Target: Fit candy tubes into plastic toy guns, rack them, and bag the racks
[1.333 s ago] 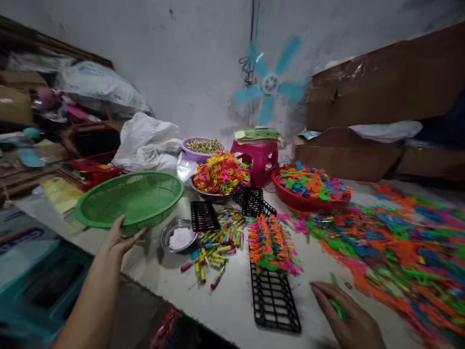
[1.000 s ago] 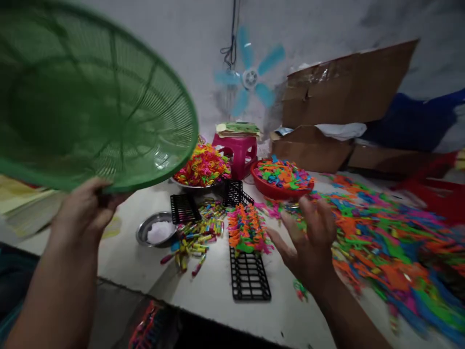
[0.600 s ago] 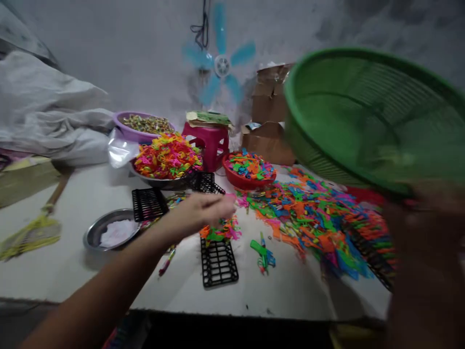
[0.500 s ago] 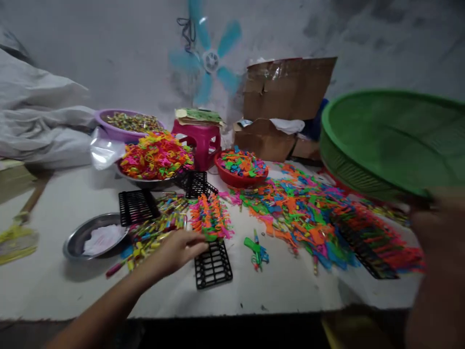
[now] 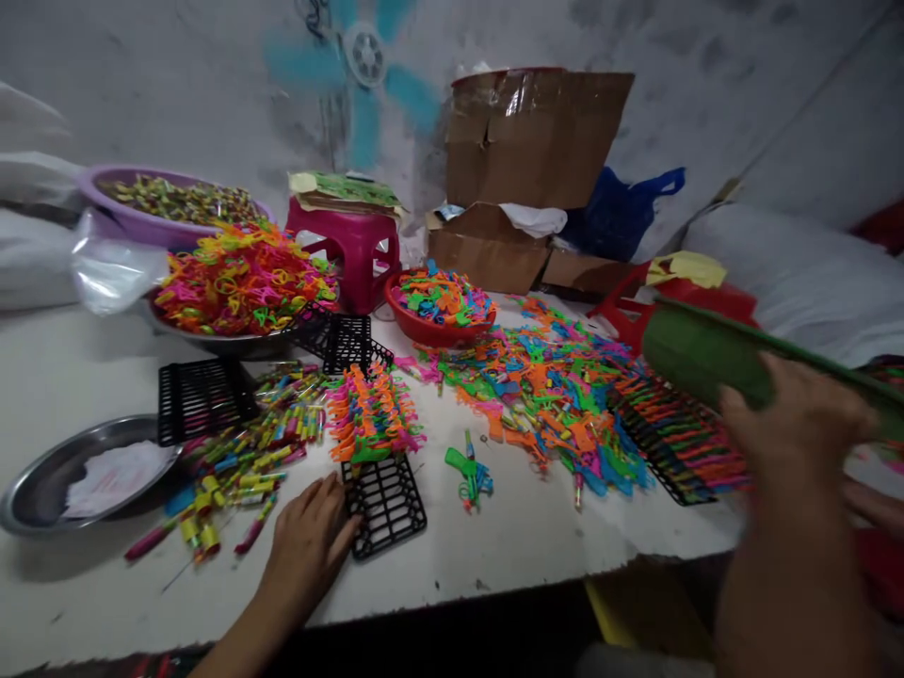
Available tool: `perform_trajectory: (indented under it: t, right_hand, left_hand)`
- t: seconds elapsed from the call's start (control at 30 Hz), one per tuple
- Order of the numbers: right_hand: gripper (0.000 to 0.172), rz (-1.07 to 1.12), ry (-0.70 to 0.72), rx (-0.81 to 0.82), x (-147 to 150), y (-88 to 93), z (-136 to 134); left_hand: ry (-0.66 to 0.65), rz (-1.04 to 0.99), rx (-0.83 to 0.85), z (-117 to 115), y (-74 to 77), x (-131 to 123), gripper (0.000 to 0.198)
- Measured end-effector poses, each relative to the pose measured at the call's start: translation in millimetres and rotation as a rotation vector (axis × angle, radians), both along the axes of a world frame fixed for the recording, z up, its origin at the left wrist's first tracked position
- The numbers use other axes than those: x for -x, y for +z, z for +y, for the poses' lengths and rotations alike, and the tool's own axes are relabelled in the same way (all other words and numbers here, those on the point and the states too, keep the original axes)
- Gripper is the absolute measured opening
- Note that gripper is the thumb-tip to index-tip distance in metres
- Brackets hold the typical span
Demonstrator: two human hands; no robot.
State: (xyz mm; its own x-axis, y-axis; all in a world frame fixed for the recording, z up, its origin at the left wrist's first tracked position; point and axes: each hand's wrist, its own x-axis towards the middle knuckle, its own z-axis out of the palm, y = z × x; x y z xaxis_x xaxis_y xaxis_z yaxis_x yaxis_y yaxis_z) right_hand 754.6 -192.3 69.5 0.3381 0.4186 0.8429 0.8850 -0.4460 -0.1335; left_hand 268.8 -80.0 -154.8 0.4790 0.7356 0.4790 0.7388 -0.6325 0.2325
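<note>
Room along table edge (image 5: 523,579) between left hand (image 5: 311,527), loosely spread at rack (image 5: 387,508), and right hand (image 5: 798,424), grip on basket (image 5: 706,360) unclear

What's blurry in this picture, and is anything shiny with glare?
In the head view, the turquoise fan blades are smeared and the right hand at the curved green plastic basket looks soft; also in the head view, the crumpled clear plastic film has bright glare, though lighting is dim.

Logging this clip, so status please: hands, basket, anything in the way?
Left hand at black rack's edge. Right hand gripping tilted green basket. Toy heap between the hands.
</note>
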Motion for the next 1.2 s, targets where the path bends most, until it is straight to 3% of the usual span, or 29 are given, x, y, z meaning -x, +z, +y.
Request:
perform_trajectory:
  t: [0.07, 0.17, 0.2, 0.23, 0.3, 0.37, 0.53, 0.67, 0.73, 0.87, 1.03, 1.13, 1.2]
  right_hand:
    - [0.035, 0.008, 0.291, 0.176, 46, -27.9, 28]
    - [0.035, 0.001, 0.545, 0.427, 115, -94.5, 75]
    - [0.036, 0.021, 0.670, 0.625, 133, -117.4, 87]
    - [0.034, 0.041, 0.752, 0.764, 148, -137.9, 97]
    - [0.031, 0.059, 0.837, 0.869, 164, -167.7, 107]
    - [0.029, 0.071, 0.875, 0.884, 167, -181.8, 109]
    - [0.027, 0.110, 0.904, 0.878, 168, -177.1, 100]
    - [0.027, 0.314, 0.860, 0.696, 219, -168.7, 90]
    - [0.014, 0.420, 0.744, 0.602, 252, -170.5, 91]
    - [0.022, 0.453, 0.468, 0.588, 294, -185.2, 103]
    - [0.014, 0.422, 0.478, 0.565, 305, -197.6, 112]
    - [0.011, 0.454, 0.513, 0.580, 303, -190.9, 110]
    - [0.010, 0.526, 0.583, 0.673, 291, -181.2, 109]
  left_hand:
    - [0.067, -0.017, 0.030, -4, 2.6, -8, 0.044]
    - [0.083, 0.002, 0.033, -12, 2.0, -15, 0.046]
    - [0.086, 0.006, 0.033, -14, 1.4, -14, 0.044]
    - [0.090, 0.004, 0.042, -16, 1.2, -11, 0.043]
    - [0.082, -0.028, 0.095, -17, 4.0, -3, 0.040]
    - [0.084, -0.108, 0.184, -13, 12.0, 5, 0.036]
    - [0.137, -0.322, 0.395, 16, 38.9, -1, 0.030]
    - [0.117, -0.374, 0.513, 28, 42.5, -15, 0.026]
    - [0.155, -0.394, 0.492, 26, 39.3, -18, 0.027]
    - [0.184, -0.318, 0.367, 20, 34.7, -21, 0.026]
    - [0.173, -0.286, 0.338, 25, 34.5, -26, 0.025]
    - [0.156, -0.299, 0.339, 28, 33.5, -25, 0.028]
    - [0.141, -0.300, 0.370, 27, 31.4, -20, 0.028]
